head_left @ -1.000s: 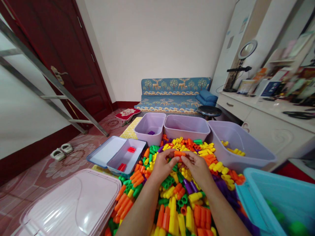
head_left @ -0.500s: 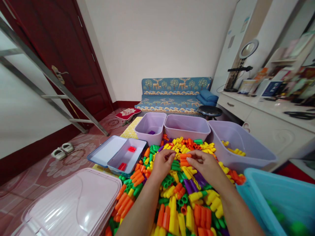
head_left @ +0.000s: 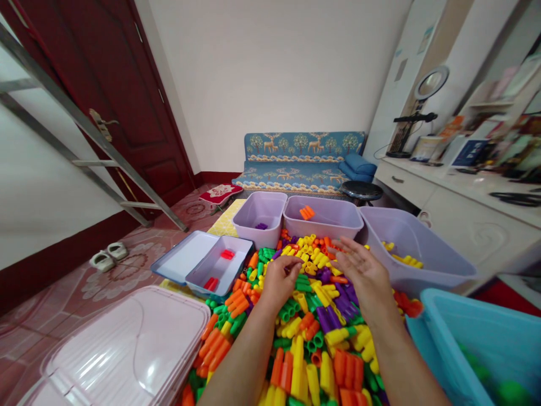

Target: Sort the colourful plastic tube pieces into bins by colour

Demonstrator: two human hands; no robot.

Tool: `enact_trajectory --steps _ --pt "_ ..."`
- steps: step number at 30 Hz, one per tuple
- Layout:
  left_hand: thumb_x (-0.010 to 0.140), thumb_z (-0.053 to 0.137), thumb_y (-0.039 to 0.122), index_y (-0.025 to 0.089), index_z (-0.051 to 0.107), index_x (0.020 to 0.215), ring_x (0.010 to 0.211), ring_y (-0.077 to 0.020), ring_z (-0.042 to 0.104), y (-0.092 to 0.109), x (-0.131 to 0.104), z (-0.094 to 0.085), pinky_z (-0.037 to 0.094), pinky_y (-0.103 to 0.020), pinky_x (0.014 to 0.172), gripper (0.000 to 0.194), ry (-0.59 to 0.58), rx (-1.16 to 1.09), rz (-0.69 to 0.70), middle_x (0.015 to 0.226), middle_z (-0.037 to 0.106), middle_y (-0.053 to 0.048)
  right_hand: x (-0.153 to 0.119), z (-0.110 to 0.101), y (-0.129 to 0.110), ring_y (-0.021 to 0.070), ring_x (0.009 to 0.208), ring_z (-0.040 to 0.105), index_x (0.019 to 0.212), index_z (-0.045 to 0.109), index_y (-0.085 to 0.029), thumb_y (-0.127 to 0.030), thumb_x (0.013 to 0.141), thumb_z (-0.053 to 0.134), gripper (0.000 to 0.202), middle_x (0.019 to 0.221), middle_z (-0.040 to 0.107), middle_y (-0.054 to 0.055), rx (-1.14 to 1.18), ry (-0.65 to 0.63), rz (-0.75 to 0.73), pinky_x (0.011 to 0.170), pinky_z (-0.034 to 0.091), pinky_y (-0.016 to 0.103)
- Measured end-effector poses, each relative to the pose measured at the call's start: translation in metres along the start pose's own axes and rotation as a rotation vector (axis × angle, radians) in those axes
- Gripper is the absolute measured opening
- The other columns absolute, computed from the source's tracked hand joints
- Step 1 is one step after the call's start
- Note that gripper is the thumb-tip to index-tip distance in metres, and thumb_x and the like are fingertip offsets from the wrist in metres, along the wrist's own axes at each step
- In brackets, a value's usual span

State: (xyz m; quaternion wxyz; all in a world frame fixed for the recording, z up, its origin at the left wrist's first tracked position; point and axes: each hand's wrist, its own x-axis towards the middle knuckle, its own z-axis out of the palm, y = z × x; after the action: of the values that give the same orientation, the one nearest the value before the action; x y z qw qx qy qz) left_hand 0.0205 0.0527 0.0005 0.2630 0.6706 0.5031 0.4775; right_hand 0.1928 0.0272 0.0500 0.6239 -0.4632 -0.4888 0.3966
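Upper L of frame I've got a dk red door (head_left: 146, 121) w/ a metal ladder (head_left: 95, 163) slanting across it; wht shoes (head_left: 102, 260) on tiled flr (head_left: 139, 245), mid-L. Ctr bkgd: blue deer-print sofa (head_left: 291, 172), red-topped stool (head_left: 220, 193) near its L end, blk stool (head_left: 361, 190) near its R. Upper R, I see a ring light (head_left: 442, 74) on a wht cabinet (head_left: 465, 208).

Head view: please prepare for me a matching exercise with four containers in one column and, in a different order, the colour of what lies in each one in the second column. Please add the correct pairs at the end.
Column one
1. Left lilac bin
2. Shallow tray
3. Right lilac bin
4. Turquoise bin

Column two
A. Yellow pieces
B. Green objects
C. Purple pieces
D. Red pieces

Pairs: 1-C, 2-D, 3-A, 4-B
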Motion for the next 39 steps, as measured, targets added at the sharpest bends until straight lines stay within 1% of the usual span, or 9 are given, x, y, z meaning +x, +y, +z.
enact_trajectory --steps 6,9,12,16,24,27,32,36,39 --pt "0.081 0.056 0.019 0.016 0.072 0.088 0.074 -0.0154 0.065 -0.001 0.000 0.000 0.048 -0.024 0.066 0.018 0.011 0.027 -0.013 0.085 0.073 -0.004 0.010 -0.026 0.015 0.0277 0.114 0.056 0.113 0.063 -0.016 -0.022 0.080 0.053 0.035 0.120 0.063 0.013 -0.979 -0.137 -0.145 0.099 0.042 0.044" --pt "0.080 0.056 0.019 0.017 0.073 0.089 0.072 -0.0149 0.064 -0.002 -0.001 0.000 0.046 -0.023 0.063 0.019 0.006 0.045 -0.024 0.083 0.073 -0.004 0.010 -0.031 0.016 0.0305 0.109 0.060 0.106 0.067 -0.018 -0.018 0.083 0.047 0.031 0.112 0.067 0.013 -1.322 -0.266 -0.013 0.093 0.044 0.045" --pt "0.080 0.056 0.020 0.017 0.073 0.090 0.067 -0.0142 0.062 -0.001 -0.002 0.000 0.045 -0.023 0.060 0.019 -0.004 0.057 -0.036 0.079 0.073 -0.003 0.006 -0.029 0.014 0.0319 0.103 0.063 0.107 0.068 -0.021 -0.021 0.085 0.043 0.033 0.106 0.069 0.012 -1.482 -0.358 0.091 0.085 0.047 0.044" --pt "0.080 0.056 0.021 0.017 0.073 0.089 0.062 -0.0132 0.060 0.002 -0.003 -0.002 0.042 -0.022 0.057 0.019 -0.016 0.077 -0.050 0.074 0.072 -0.002 0.002 -0.021 0.016 0.0307 0.105 0.062 0.120 0.060 -0.016 -0.021 0.083 0.044 0.041 0.117 0.063 0.016 -1.508 -0.401 0.036 0.085 0.046 0.040" --pt "0.082 0.056 0.023 0.019 0.072 0.089 0.064 -0.0133 0.060 0.001 -0.002 -0.001 0.042 -0.023 0.059 0.018 -0.043 0.137 -0.029 0.074 0.070 -0.001 -0.001 -0.012 0.019 0.0275 0.105 0.061 0.117 0.062 -0.020 -0.029 0.084 0.044 0.038 0.114 0.063 0.012 -1.404 -0.442 0.014 0.085 0.045 0.037" --pt "0.081 0.057 0.021 0.019 0.071 0.088 0.078 -0.0153 0.062 0.003 -0.002 -0.001 0.046 -0.026 0.070 0.016 -0.010 0.209 0.020 0.085 0.069 -0.003 -0.002 -0.011 0.019 0.0283 0.106 0.060 0.113 0.063 -0.018 -0.038 0.085 0.044 0.039 0.111 0.066 0.011 -1.380 -0.445 -0.011 0.086 0.044 0.038" --pt "0.078 0.063 0.032 0.021 0.070 0.096 0.107 -0.0265 0.053 0.016 -0.008 -0.003 0.041 -0.040 0.094 0.023 0.145 0.566 0.022 0.110 0.061 -0.009 -0.003 -0.011 0.021 0.0290 0.109 0.059 0.117 0.061 -0.017 -0.052 0.085 0.045 0.051 0.115 0.066 0.012 -1.333 -0.426 0.000 0.087 0.044 0.039" --pt "0.080 0.057 0.046 0.020 0.067 0.105 0.101 -0.0284 0.057 0.025 -0.013 -0.002 0.043 -0.042 0.090 0.038 0.076 0.684 -0.068 0.107 0.061 -0.011 -0.002 -0.009 0.019 0.0307 0.109 0.060 0.117 0.062 -0.018 -0.056 0.082 0.047 0.054 0.114 0.067 0.011 -1.320 -0.425 0.002 0.086 0.044 0.040" --pt "0.082 0.053 0.050 0.022 0.062 0.116 0.091 -0.0258 0.062 0.025 -0.014 0.000 0.047 -0.036 0.080 0.045 -0.012 0.642 -0.094 0.113 0.059 -0.012 -0.005 -0.005 0.016 0.0315 0.104 0.062 0.121 0.060 -0.017 -0.055 0.081 0.050 0.056 0.106 0.070 0.012 -1.281 -0.428 0.004 0.084 0.045 0.041"
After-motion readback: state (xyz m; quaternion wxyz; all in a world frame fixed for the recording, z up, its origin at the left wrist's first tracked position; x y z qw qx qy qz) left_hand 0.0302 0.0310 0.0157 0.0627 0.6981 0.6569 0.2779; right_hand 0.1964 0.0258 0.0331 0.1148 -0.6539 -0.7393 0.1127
